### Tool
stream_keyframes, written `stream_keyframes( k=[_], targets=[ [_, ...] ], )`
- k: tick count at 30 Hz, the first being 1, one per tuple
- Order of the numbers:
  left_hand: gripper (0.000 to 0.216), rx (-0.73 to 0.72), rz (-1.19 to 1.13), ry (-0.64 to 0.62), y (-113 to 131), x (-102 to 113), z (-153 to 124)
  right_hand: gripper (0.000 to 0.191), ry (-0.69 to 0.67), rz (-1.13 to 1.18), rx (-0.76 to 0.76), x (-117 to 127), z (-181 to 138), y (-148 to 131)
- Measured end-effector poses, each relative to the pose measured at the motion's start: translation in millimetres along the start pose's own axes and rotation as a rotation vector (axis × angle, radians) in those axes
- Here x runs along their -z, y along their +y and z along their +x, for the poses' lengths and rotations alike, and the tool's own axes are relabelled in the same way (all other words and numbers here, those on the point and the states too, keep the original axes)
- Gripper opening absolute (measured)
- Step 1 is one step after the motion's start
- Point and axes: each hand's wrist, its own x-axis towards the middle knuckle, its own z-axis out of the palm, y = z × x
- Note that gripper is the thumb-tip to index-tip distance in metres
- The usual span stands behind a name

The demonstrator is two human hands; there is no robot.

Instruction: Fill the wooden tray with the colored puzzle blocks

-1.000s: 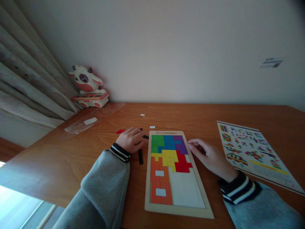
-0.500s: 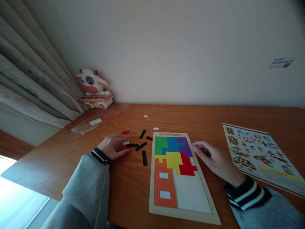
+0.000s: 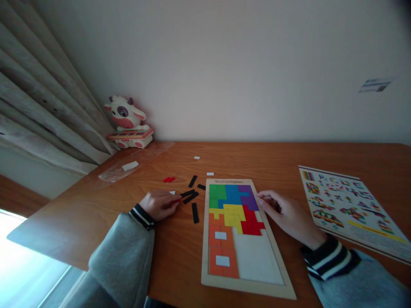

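Observation:
A wooden puzzle board (image 3: pixel 247 289) lies on the table in front of me. Green, blue, purple, yellow, red and orange pieces fill its upper and left parts, and its lower right part (image 3: pixel 257 256) is bare white. My left hand (image 3: pixel 159 204) lies left of the board with curled fingers pinching a thin red piece (image 3: pixel 176 200). Its fingertips are beside several loose black bars (image 3: pixel 190 196). My right hand (image 3: pixel 285 211) rests against the board's right rim, fingers loosely bent, nothing in them.
Another red piece (image 3: pixel 168 179) and small white pieces (image 3: pixel 209 174) lie behind the black bars. A clear plastic bag (image 3: pixel 128 167) and a cow toy (image 3: pixel 128 124) sit at the back left by the curtain. A printed pattern sheet (image 3: pixel 346 209) lies at the right.
My left hand left the black bars beside the board, reached left, and came back a little with a red piece at its fingertips. The right hand stayed at the board's rim.

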Motion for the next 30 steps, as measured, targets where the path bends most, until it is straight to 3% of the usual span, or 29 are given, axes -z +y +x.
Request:
stream_keyframes(
  k=[7, 12, 15, 19, 25, 30],
  targets=[
    [0.029, -0.129, 0.009, 0.051, 31.7, -12.4, 27.6, 0.028, 0.047, -0.005, 0.016, 0.7, -0.2, -5.3],
    [0.025, -0.16, -0.041, 0.183, 71.2, -36.4, 63.3, 0.03, 0.093, 0.1, 0.033, 0.5, -2.2, -15.8],
    [0.021, -0.209, -0.193, 0.203, 92.9, -54.6, 90.7, 0.034, 0.042, 0.226, -0.009, 1.6, -4.1, -23.5],
    [0.019, -0.195, -0.381, 0.229, 110.6, -71.0, 116.3, 0.041, -0.137, 0.465, -0.078, 2.3, -7.0, -35.1],
    [0.017, -0.164, -0.469, 0.16, 115.4, -76.6, 118.4, 0.049, -0.264, 0.609, -0.143, -4.6, -8.5, -35.4],
    [0.03, -0.045, -0.328, -0.036, 104.7, -74.0, 110.6, 0.043, -0.177, 0.566, -0.179, -1.1, -5.3, -23.3]
  ],
)
